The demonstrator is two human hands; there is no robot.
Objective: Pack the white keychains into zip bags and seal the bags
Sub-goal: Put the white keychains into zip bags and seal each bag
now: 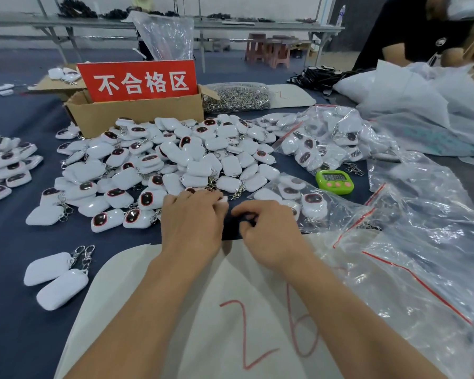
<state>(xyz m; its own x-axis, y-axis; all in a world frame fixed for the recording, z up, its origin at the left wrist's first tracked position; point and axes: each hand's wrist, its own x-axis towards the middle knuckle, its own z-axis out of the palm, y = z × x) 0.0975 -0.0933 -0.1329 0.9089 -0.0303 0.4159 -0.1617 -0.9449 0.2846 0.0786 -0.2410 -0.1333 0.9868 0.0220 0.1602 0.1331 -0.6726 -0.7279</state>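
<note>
Under the left fingertips, at the near edge of the pile (175, 160), lies one white keychain (225, 199). Only a pale corner shows past the knuckles, so its long axis cannot be read for certain, though a clasp chain (235, 193) beside it trails away to the upper right. The left hand (192, 218) is palm down with its fingers (212, 199) curled over the keychain and seems to have hold of it. The right hand (268, 231) sits just beside it, across a narrow gap of dark bench (11, 269). Its fingers (248, 213) are bent in, thumb towards forefinger; whether they pinch a clear bag or nothing cannot be told.

So the keychain lies right at the left fingers and to the left of the right ones, with the left hand plainly nearer. By my judgement the next move is a short carry rightward, and it depends on a bag mouth being held open on that side.

A filled bag (307, 203) lies just beyond the right hand, and empty bags (422, 255) with red zip lines are heaped further right, well apart from the left hand. Both forearms cross a white cloth (203, 310) marked in red. A green timer (334, 181) stands past the filled bag, and a box (137, 113) with a red sign sits behind the pile.
</note>
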